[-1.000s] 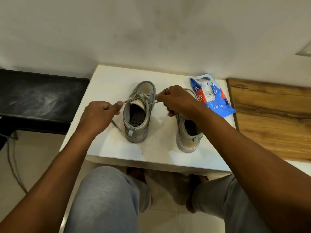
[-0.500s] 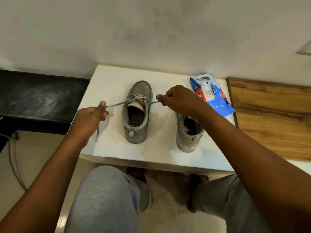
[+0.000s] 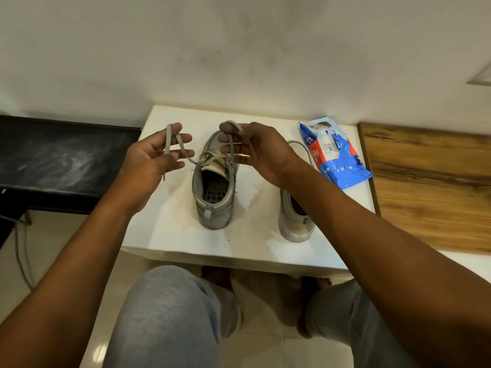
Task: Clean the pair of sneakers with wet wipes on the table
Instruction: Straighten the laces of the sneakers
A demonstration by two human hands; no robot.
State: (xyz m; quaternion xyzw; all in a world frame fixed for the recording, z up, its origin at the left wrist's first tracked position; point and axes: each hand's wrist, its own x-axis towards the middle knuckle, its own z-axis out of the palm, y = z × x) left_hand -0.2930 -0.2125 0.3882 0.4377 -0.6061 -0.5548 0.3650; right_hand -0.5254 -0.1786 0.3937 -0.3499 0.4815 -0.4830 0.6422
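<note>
Two grey sneakers stand heels toward me on the white table. The left sneaker is in the middle and the right sneaker is partly hidden by my right forearm. My left hand is raised left of the left sneaker, fingers spread, with one end of its grey lace looped over them. My right hand hovers above the same shoe's toe, fingers straight, the other lace end draped across its thumb and fingers. A blue pack of wet wipes lies at the table's back right.
A black bench adjoins the table on the left, and a wooden surface on the right. A white wall stands right behind. My knees in grey trousers sit below the table's front edge. A cable hangs at far left.
Both hands have lifted from pulling the lace ends taut sideways. They now hold the ends slack over spread fingers above the left sneaker.
</note>
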